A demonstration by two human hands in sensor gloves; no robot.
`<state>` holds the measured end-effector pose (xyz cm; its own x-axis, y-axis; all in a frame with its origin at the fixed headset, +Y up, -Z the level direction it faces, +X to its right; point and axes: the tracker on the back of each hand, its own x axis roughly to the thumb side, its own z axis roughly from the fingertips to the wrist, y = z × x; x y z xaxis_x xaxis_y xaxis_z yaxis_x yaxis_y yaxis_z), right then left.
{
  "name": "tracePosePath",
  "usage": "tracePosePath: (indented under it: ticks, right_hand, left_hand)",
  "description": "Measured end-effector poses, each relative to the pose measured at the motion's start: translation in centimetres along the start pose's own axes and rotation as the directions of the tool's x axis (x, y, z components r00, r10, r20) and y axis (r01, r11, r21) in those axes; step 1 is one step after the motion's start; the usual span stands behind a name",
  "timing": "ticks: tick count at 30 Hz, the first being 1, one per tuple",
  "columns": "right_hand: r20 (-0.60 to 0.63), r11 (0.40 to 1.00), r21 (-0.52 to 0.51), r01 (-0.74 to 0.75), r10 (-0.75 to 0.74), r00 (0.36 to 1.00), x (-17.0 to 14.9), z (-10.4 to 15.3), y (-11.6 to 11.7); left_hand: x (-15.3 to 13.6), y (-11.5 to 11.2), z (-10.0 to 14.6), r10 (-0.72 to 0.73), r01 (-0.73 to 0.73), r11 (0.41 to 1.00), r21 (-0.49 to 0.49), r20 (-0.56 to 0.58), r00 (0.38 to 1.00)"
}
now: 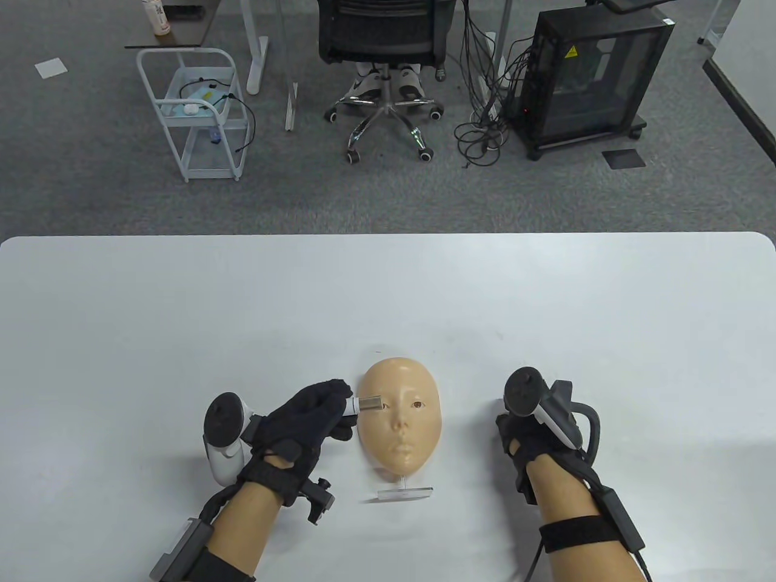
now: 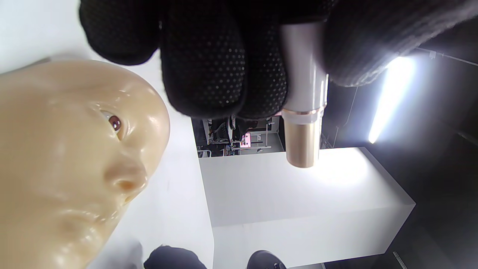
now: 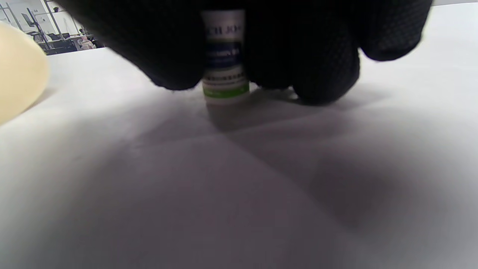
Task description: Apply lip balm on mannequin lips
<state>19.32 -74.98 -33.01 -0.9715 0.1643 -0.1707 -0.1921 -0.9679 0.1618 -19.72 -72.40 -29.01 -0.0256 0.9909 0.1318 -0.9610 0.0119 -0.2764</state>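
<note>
A beige mannequin face (image 1: 400,424) stands on a clear base (image 1: 405,492) at the table's front middle, its lips (image 1: 400,451) toward me. My left hand (image 1: 341,407) grips an uncapped lip balm tube (image 1: 367,405), white with a gold end, lying over the face's eye on the view's left. In the left wrist view the tube (image 2: 303,123) sticks out below my fingers (image 2: 224,67), beside the face (image 2: 67,157). My right hand (image 1: 515,427) is right of the face and holds a small white labelled cylinder with a green band (image 3: 225,56) upright, its lower end at the table.
The white table (image 1: 182,303) stretches wide behind and beside the face. Beyond its far edge, on the floor, are an office chair (image 1: 385,54), a white cart (image 1: 197,115) and a black cabinet (image 1: 591,79). The face's edge shows in the right wrist view (image 3: 18,82).
</note>
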Motion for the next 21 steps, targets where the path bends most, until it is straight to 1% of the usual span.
tracePosePath:
  ticks: [2,4,7,9,12,14,15,16,17,18,19,20,21]
  right_hand:
    - [0.002,1.000,0.013,-0.007,0.007,1.000,0.1,0.0,0.1]
    - [0.001,1.000,0.022,-0.016,0.016,1.000,0.1,0.2,0.0]
    - [0.005,1.000,0.001,-0.001,0.001,1.000,0.0,0.7,-0.9]
    - [0.014,0.999,-0.047,-0.008,0.009,1.000,0.0,1.5,-1.9]
    - [0.079,0.986,-0.155,0.068,-0.057,0.995,0.6,3.2,-3.7]
    - [0.192,0.960,-0.231,0.159,-0.115,0.975,1.6,4.7,-4.6]
    - [0.306,0.935,-0.259,0.243,-0.159,0.939,2.4,5.5,-5.0]
    - [0.425,0.913,-0.246,0.325,-0.200,0.883,3.2,6.2,-5.1]
    - [0.563,0.886,-0.223,0.406,-0.224,0.796,4.1,7.1,-5.2]
    - [0.698,0.853,-0.162,0.496,-0.256,0.669,5.0,7.7,-5.2]
    - [0.752,0.823,-0.083,0.562,-0.318,0.577,5.5,8.1,-4.9]
    - [0.783,0.757,0.058,0.651,-0.439,0.441,6.3,8.5,-4.4]
    - [0.790,0.724,0.134,0.677,-0.491,0.368,6.9,8.8,-4.0]
  left_hand:
    - [0.1,0.0,0.0,-0.018,0.018,1.000,0.011,0.011,1.000]
    - [0.1,0.0,0.0,-0.015,0.015,1.000,0.001,0.013,1.000]
    - [0.1,-0.1,0.0,0.004,-0.004,1.000,-0.007,0.011,1.000]
    - [0.0,-0.3,0.0,0.021,-0.021,1.000,-0.019,0.007,1.000]
    - [-0.2,-0.5,0.0,0.030,-0.030,0.999,-0.026,-0.006,1.000]
    - [-0.4,-0.8,0.0,0.033,-0.033,0.999,-0.039,-0.014,0.999]
    - [-0.5,-1.0,0.0,0.037,-0.038,0.998,-0.050,-0.021,0.999]
    - [-0.6,-1.2,-0.1,0.042,-0.044,0.997,-0.064,-0.025,0.999]
    - [-0.7,-1.4,-0.1,0.049,-0.051,0.996,-0.078,-0.031,0.998]
    - [-0.9,-1.7,-0.1,0.056,-0.060,0.994,-0.092,-0.043,0.997]
    - [-1.0,-2.0,-0.1,0.063,-0.068,0.993,-0.101,-0.052,0.997]
    - [-1.2,-2.3,-0.1,0.076,-0.083,0.990,-0.117,-0.065,0.995]
    - [-1.3,-2.7,-0.1,0.089,-0.099,0.986,-0.133,-0.082,0.993]
